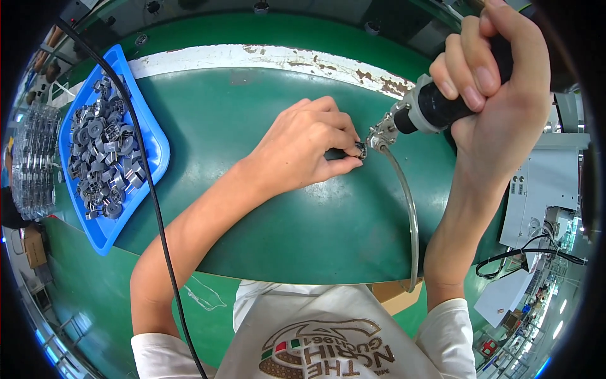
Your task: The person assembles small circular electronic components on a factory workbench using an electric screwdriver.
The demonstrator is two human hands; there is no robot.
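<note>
Pinches with the fingers (346,166) of the left hand (309,142), thumb and forefinger drawn nearly together, a small dark part (361,150) with metallic bits, over the green tabletop (284,230); hard to tell whether resting on it or lifted. Holds it at the very tips, to the right of the palm; long axis too covered to make out. Grips in the right hand (502,76), fingers curled around the handle, a black-and-silver tool (435,107), slanting from upper right down to lower left. Brings its metal end just beside the part, on the right; touching or apart, impossible to say. Trails a clear hose (407,202) downward. Shows on the pale shirt (252,350) large dark lettering and a green, white and red band; no readable label on tool or part.
</note>
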